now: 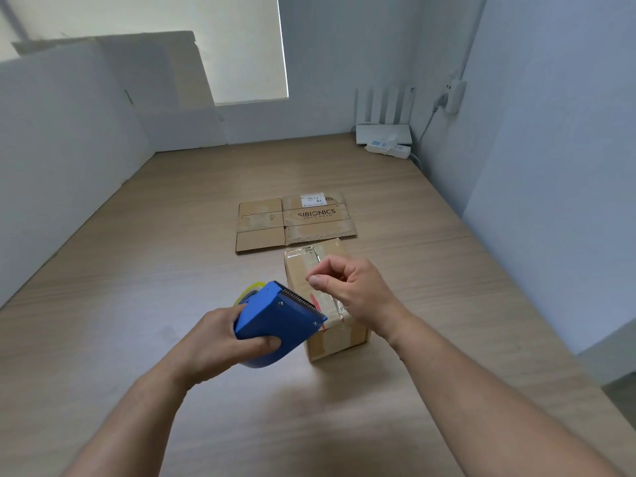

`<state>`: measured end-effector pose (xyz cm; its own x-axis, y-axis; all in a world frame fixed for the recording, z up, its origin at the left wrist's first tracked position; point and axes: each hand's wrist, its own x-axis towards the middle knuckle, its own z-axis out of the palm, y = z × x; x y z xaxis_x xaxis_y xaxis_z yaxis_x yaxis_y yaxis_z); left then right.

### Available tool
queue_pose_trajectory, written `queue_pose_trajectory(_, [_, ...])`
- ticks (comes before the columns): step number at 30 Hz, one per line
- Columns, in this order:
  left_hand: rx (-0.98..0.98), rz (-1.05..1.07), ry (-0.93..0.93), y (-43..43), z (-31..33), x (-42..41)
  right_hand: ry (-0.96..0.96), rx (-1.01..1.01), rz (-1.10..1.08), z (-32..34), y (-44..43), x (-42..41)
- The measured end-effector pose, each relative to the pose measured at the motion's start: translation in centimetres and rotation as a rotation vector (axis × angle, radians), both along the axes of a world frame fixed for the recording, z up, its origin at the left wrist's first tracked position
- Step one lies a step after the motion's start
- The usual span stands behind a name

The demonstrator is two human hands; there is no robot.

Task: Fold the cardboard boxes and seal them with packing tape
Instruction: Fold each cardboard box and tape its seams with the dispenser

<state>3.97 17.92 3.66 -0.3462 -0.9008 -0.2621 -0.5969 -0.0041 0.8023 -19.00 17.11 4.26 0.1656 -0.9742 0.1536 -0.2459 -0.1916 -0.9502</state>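
**Editor:** What sits nearest the lens?

**Photographer:** Two bare forearms reach over a wood-grain desk (137, 270). The left hand (220, 342) grips one blue tape dispenser (278, 318). Its fingers wrap round the dispenser's body, and the toothed blade points toward the box.

**Editor:** And the other hand?

**Photographer:** The right hand (351, 287) hovers above the box, thumb and forefinger pinched together, the remaining fingers curled. Whether any tape sits inside that pinch cannot be told.

**Editor:** How many boxes are there?

**Photographer:** Two. One folded box (330, 332) stands on the desk directly beneath both hands, with shiny clear tape (304, 256) running along its top. One flattened box (296, 222) lies just beyond it, printed SIBIONICS and carrying one white label (312, 200).

**Editor:** Anything farther back?

**Photographer:** One white router (383, 132) and one power strip (389, 148) sit in the far right corner of the desk. One large cardboard sheet (155, 80) leans against the wall at far left.
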Motion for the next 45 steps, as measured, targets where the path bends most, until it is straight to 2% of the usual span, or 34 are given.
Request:
queue_pose_trajectory(6, [0.043,0.045,-0.005,-0.6,1.2,-1.3,0.204,-0.068,-0.19,-0.6,-0.4,0.1])
queue_pose_trajectory(9, [0.093,0.004,-0.067,-1.3,2.6,-0.8,0.117,0.047,-0.255,-1.3,-0.3,-0.7])
queue_pose_trajectory(12, [0.154,0.007,-0.129,-1.6,3.7,2.9,-0.004,0.141,-0.414,-2.6,0.4,-3.9])
queue_pose_trajectory(15, [0.279,0.014,-0.249,-1.2,3.9,5.5,-0.009,0.23,-0.504,-4.6,1.5,-6.5])
queue_pose_trajectory(20, [0.328,0.029,-0.363,-1.8,3.1,4.5,-0.003,0.359,-0.538,-6.9,1.5,-6.3])
queue_pose_trajectory(34, [0.366,0.07,-0.554,-4.5,0.1,1.9,0.038,0.472,-0.618,-8.9,0.3,-6.7])
queue_pose_trajectory(41, [0.423,0.118,-0.567,-5.6,-2.6,0.3,-0.065,0.624,-0.533,-9.3,-0.7,-6.4])
queue_pose_trajectory(43, [0.429,0.117,-0.573,-5.7,-2.7,-0.1,-0.005,0.64,-0.531,-9.2,-0.8,-6.6])
queue_pose_trajectory(45, [0.421,0.118,-0.588,-5.9,-2.6,-0.2,0.288,0.647,-0.533,-9.4,-0.9,-6.9])
